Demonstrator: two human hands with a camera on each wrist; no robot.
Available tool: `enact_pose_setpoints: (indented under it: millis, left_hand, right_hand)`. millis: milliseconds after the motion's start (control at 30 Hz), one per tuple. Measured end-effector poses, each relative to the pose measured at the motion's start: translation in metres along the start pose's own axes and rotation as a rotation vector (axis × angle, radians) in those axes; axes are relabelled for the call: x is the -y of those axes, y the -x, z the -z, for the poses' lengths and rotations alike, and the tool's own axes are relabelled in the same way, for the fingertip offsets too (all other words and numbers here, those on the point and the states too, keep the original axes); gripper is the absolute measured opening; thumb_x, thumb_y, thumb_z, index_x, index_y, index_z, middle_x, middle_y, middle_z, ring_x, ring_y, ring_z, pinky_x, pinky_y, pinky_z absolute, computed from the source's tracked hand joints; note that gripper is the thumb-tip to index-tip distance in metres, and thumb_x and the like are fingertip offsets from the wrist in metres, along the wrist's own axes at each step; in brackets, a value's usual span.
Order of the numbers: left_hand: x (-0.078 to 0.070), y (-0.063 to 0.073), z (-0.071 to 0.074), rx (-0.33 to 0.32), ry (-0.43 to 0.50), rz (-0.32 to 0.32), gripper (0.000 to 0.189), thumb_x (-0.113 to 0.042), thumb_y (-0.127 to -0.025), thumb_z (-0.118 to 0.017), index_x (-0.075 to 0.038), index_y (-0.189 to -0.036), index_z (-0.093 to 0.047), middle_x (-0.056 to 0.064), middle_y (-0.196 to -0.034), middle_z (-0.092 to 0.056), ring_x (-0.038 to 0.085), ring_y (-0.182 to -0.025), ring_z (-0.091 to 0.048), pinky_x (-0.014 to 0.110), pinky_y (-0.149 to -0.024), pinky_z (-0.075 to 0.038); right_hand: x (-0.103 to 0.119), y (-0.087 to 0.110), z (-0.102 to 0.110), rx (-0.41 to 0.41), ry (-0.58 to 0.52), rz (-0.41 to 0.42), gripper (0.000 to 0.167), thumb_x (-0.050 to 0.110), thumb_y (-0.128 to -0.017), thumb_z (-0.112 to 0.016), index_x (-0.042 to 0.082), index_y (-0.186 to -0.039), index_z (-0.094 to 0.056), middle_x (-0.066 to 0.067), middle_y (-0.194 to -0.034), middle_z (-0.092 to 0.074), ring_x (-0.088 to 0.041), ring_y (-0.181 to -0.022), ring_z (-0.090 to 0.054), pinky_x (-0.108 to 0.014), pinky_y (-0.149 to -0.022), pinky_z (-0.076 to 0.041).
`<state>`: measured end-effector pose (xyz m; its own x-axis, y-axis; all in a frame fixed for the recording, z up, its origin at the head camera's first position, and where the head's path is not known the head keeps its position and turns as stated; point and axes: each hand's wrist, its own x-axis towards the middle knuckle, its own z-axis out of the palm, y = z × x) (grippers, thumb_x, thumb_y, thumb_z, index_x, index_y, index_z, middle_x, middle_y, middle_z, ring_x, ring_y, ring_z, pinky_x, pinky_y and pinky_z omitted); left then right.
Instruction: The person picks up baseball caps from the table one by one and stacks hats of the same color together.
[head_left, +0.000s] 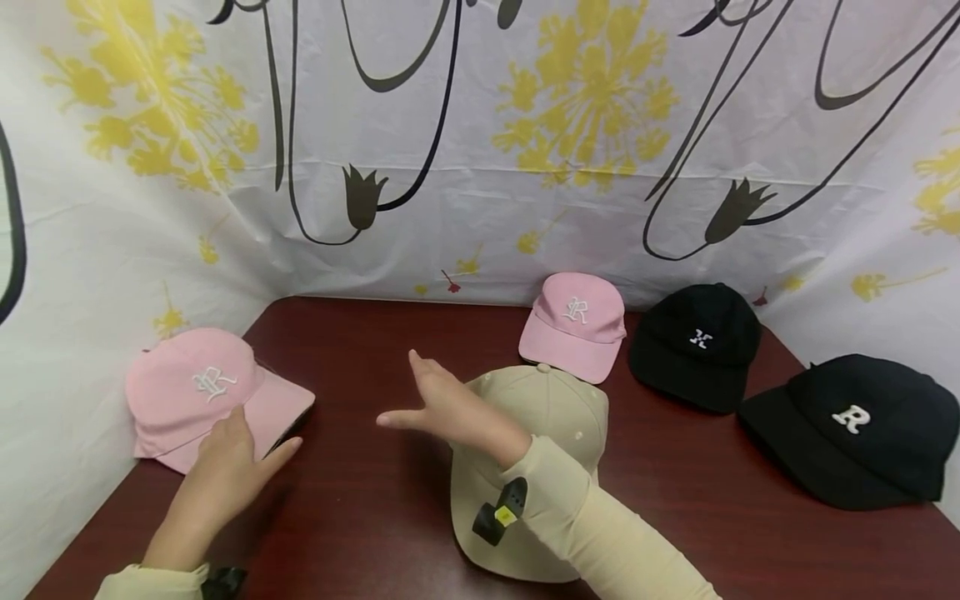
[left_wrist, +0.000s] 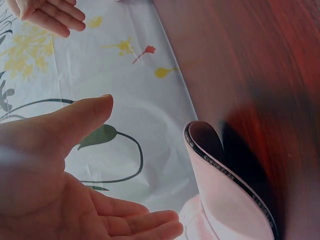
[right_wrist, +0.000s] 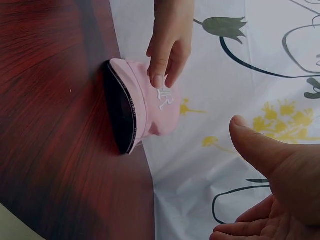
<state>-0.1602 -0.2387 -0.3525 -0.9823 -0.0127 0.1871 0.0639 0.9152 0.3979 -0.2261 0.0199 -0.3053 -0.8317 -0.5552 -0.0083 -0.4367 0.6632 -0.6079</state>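
A pink cap [head_left: 180, 392] with a white embroidered R lies at the table's left edge. My left hand [head_left: 225, 471] is just in front of its brim [left_wrist: 230, 200], thumb and fingers spread apart; whether the fingertips touch the cap cannot be told. In the right wrist view the same pink cap [right_wrist: 155, 110] shows its dark underside. Near the middle of the table sits a beige cap [head_left: 551, 408], brim toward me. Above it reaches my right hand [head_left: 457, 408], fingers extended, thumb out, holding nothing; the forearm hides part of the beige cap.
Another pink cap [head_left: 577, 321] stands behind the beige one. To its right are a black cap [head_left: 697, 342] and a second black cap [head_left: 855, 433] with a white R. Patterned white cloth [head_left: 450, 133] surrounds the dark red table [head_left: 352, 517] at the back and sides.
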Motion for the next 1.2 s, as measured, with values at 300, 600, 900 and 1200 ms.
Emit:
enact_pose_setpoints:
  millis: [300,600,900,1200]
  left_hand:
    - [0.016,0.003,0.003,0.006,0.017,0.034,0.081,-0.033,-0.085,-0.062,0.031,-0.117,-0.025,0.049,-0.101,-0.039,0.060,-0.098,-0.039,0.063,-0.082,-0.032]
    - [0.034,0.003,0.008,0.003,0.015,0.052,0.071,-0.031,-0.084,-0.063,0.030,-0.104,-0.033,0.046,-0.088,-0.043,0.060,-0.088,-0.044,0.062,-0.075,-0.036]
    - [0.051,0.001,0.006,0.017,-0.021,0.073,0.073,-0.034,-0.083,-0.062,0.031,-0.099,-0.035,0.045,-0.084,-0.044,0.060,-0.086,-0.043,0.062,-0.074,-0.035]
    - [0.059,-0.002,0.011,0.096,-0.014,0.144,0.074,-0.040,-0.085,-0.058,0.030,-0.095,-0.035,0.044,-0.084,-0.041,0.060,-0.080,-0.045,0.061,-0.071,-0.038]
  right_hand:
    - [0.004,-0.008,-0.008,0.045,-0.002,-0.024,0.094,0.047,-0.081,-0.066,-0.002,-0.144,-0.015,-0.015,-0.149,-0.020,-0.022,-0.136,-0.018,-0.032,-0.107,-0.018]
    - [0.011,-0.021,-0.020,0.071,0.014,-0.019,0.096,0.049,-0.080,-0.065,-0.002,-0.144,-0.016,-0.015,-0.148,-0.021,-0.020,-0.135,-0.020,-0.032,-0.106,-0.022]
    - [0.016,-0.036,-0.030,0.088,0.016,-0.013,0.095,0.050,-0.080,-0.065,-0.003,-0.144,-0.018,-0.015,-0.147,-0.023,-0.019,-0.135,-0.022,-0.029,-0.105,-0.023]
    - [0.015,-0.056,-0.043,0.111,0.006,-0.019,0.093,0.050,-0.081,-0.064,-0.004,-0.143,-0.021,-0.016,-0.146,-0.025,-0.019,-0.134,-0.024,-0.029,-0.105,-0.024]
